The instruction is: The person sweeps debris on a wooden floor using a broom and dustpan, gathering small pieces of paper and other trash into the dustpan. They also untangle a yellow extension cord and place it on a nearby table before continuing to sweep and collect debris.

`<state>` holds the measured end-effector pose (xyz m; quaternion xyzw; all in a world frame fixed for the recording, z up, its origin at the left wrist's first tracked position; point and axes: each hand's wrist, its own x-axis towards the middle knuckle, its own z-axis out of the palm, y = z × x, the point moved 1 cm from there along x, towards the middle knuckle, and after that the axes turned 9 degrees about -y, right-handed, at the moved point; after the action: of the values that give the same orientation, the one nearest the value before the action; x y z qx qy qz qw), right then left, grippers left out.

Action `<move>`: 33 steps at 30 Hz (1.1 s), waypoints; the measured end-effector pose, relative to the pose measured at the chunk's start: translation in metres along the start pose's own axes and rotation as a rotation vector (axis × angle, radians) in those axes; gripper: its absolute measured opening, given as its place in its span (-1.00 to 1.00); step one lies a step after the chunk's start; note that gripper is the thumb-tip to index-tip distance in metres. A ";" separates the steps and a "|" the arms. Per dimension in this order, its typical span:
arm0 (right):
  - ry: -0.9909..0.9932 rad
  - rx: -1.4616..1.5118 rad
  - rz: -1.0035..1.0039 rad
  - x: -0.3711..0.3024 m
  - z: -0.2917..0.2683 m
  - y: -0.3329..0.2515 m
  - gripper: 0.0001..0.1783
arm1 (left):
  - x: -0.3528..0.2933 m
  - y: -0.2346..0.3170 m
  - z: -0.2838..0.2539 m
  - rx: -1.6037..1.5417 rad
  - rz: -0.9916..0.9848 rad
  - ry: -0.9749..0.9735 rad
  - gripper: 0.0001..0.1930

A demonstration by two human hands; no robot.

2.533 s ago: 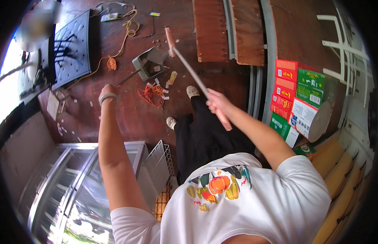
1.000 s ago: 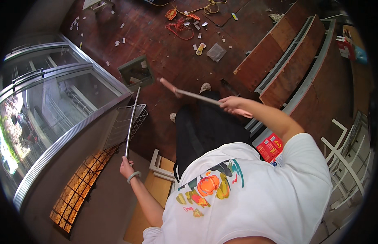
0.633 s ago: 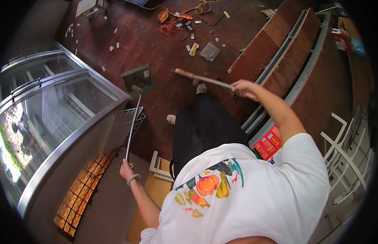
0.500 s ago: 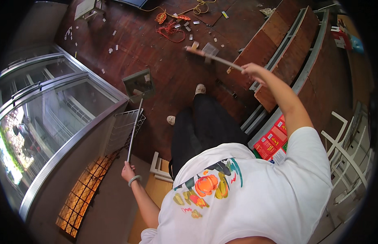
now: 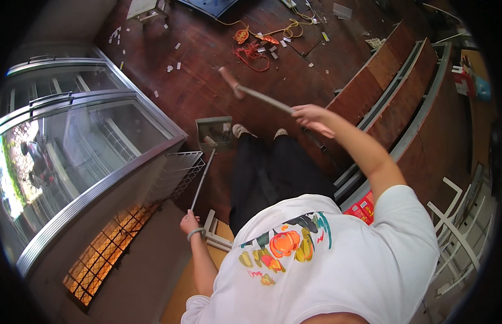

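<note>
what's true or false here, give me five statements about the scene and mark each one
1. The left hand holds the dustpan by its handle. True.
2. The right hand is empty. False: it grips the broom.
3. The broom's head rests inside the dustpan. False: it is apart from the dustpan.
4. Red string lies on the floor. True.
5. The shirt is black. False: it is white with a colourful print.

Dustpan point(image 5: 221, 128) between cabinet point(image 5: 108, 124) and shoes point(image 5: 243, 130)

Scraps point(image 5: 210, 141) lie in the dustpan. A basket point(image 5: 192, 170) sits behind it, beside the cabinet. The broom point(image 5: 264, 98) is ahead of the shoes, string point(image 5: 253, 53) on the floor point(image 5: 181, 100) beyond, boards point(image 5: 371, 82) at right.
</note>
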<state>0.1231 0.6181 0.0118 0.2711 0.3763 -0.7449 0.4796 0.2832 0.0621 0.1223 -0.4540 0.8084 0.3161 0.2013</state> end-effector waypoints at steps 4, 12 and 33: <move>-0.265 0.012 0.109 0.108 0.089 0.014 -0.93 | 0.014 0.012 -0.005 0.137 0.011 -0.061 -0.61; -0.144 0.297 0.357 0.175 0.082 0.012 -0.79 | 0.069 0.009 -0.006 0.206 -0.065 -0.124 -0.59; -0.285 -0.122 0.502 0.292 0.239 -0.046 -0.84 | 0.129 0.010 0.011 -0.065 -0.244 -0.278 -0.69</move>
<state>-0.0444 0.2851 -0.0611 0.2192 0.2705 -0.6097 0.7121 0.2097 -0.0050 0.0383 -0.5068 0.7013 0.3749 0.3329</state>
